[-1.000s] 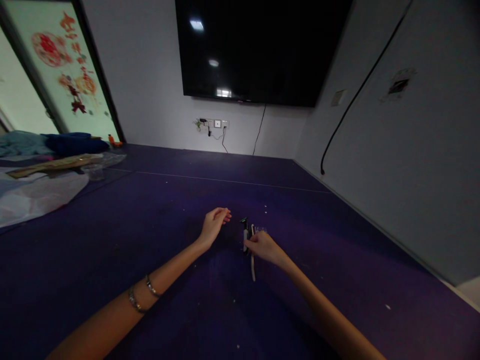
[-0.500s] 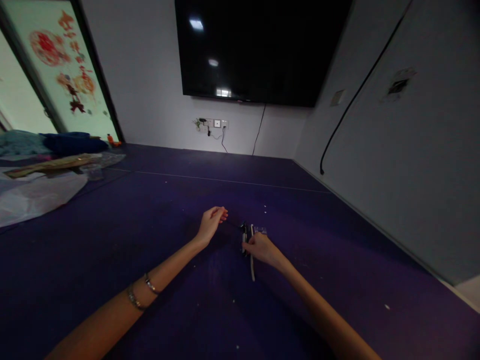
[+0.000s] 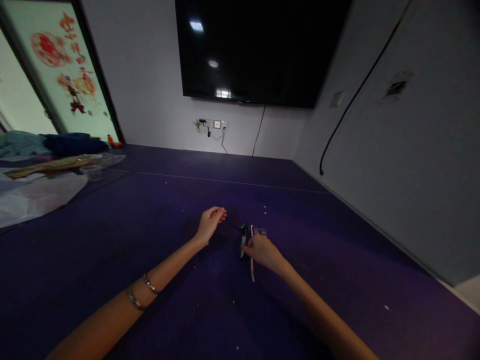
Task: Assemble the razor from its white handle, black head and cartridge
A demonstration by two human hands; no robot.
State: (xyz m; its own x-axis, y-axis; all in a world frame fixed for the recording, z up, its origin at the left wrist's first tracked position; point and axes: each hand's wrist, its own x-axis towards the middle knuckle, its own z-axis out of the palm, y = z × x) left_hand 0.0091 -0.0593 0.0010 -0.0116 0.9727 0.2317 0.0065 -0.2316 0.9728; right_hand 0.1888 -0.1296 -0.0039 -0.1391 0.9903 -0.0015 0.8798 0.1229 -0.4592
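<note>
Bracelets (image 3: 134,298) ring the left arm (image 3: 170,270) in the near foreground; ahead, the right hand (image 3: 263,250) has its grip closed, thumb and fingers pinching a razor (image 3: 243,242) low on the handle, a hold apparently chosen to keep the fingers clear of the head; the razor sits at the grip's left edge, its long axis running almost straight away from the person, head at the far end and seemingly turned left; a pale stick (image 3: 252,272), partly hidden by the grip, lies nearly parallel just right of the razor; the left hand (image 3: 208,226), apart from the grip on its left, has fingers loosely curled, any contents impossible to tell; a clear piece (image 3: 260,231) lies just beyond the grip on a purple surface (image 3: 150,220); far beyond hangs a television (image 3: 258,55).
</note>
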